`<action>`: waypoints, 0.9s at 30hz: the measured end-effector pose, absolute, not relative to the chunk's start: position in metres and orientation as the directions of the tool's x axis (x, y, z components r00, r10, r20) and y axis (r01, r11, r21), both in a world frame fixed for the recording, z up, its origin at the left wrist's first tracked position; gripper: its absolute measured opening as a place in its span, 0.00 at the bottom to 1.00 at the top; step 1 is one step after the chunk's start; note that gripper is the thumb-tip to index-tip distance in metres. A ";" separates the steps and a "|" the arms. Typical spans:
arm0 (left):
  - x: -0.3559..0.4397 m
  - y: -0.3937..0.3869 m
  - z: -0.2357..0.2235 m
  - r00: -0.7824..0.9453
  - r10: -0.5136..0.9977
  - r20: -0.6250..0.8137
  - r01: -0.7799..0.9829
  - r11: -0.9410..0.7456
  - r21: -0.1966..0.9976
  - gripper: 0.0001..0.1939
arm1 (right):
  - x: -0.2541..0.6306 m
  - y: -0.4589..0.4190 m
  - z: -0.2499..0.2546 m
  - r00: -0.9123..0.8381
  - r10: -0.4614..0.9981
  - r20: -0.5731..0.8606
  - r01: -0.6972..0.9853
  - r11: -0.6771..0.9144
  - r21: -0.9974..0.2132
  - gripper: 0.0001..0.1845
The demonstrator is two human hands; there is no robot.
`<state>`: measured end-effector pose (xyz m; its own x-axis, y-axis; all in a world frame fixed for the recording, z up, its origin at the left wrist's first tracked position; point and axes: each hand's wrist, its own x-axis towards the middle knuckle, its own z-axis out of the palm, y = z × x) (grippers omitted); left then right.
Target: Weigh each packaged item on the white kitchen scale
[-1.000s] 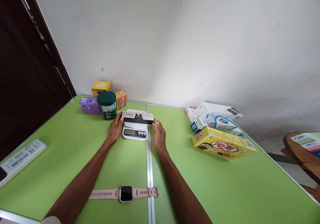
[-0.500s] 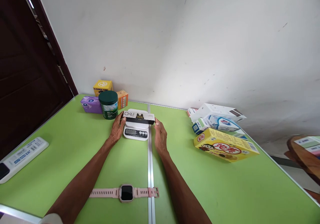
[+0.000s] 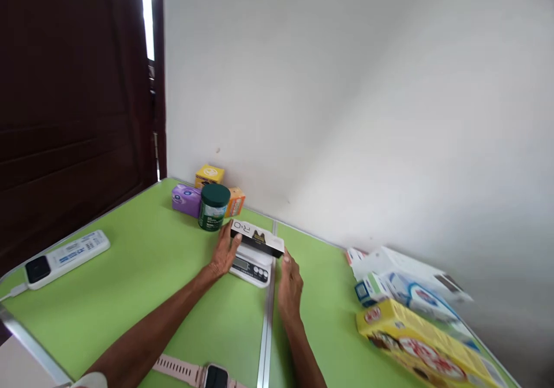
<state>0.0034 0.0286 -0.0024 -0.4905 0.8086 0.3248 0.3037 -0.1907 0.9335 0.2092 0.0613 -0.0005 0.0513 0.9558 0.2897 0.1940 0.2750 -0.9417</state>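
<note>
Now the black-and-white box [image 3: 258, 238] appears lifted above the white scale [image 3: 251, 271], the left hand [image 3: 222, 254] grasping it at eight o'clock and the right hand [image 3: 290, 287] at four, so its weight probably rests on the fingers. Compared with the earlier frame, it hides the scale's far edge, while the view has swung toward the dark door [image 3: 69, 88] at ten o'clock.
</note>
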 end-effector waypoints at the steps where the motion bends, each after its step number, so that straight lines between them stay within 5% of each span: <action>1: 0.007 0.026 -0.001 -0.508 0.797 0.328 0.289 -0.201 0.936 0.41 | 0.211 0.063 0.001 0.052 0.953 0.297 0.206 0.281 -0.937 0.49; 10: -0.018 -0.045 0.028 -0.747 0.556 0.365 0.294 -0.216 0.931 0.34 | 0.156 0.006 0.037 -0.101 0.910 0.401 0.225 0.414 -0.882 0.44; 17: -0.098 -0.059 0.019 -0.944 0.270 0.190 0.199 0.007 0.980 0.23 | 0.057 -0.037 0.024 -0.305 0.890 0.339 0.054 0.372 -0.927 0.46; 23: -0.135 -0.035 0.012 -0.962 0.230 0.150 0.178 0.106 0.978 0.19 | 0.020 -0.023 0.011 -0.376 0.881 0.287 0.069 0.336 -0.939 0.48; 27: -0.148 -0.021 0.018 -0.966 0.204 0.160 0.220 0.320 0.922 0.23 | -0.002 -0.017 -0.001 -0.343 0.904 0.257 0.123 0.315 -0.941 0.49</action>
<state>-0.1481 -0.0207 0.0179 -0.9657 0.2045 0.1600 0.2203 0.3196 0.9216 -0.0017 -0.0168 -0.0008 -0.3426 0.9035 0.2573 0.1227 0.3146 -0.9413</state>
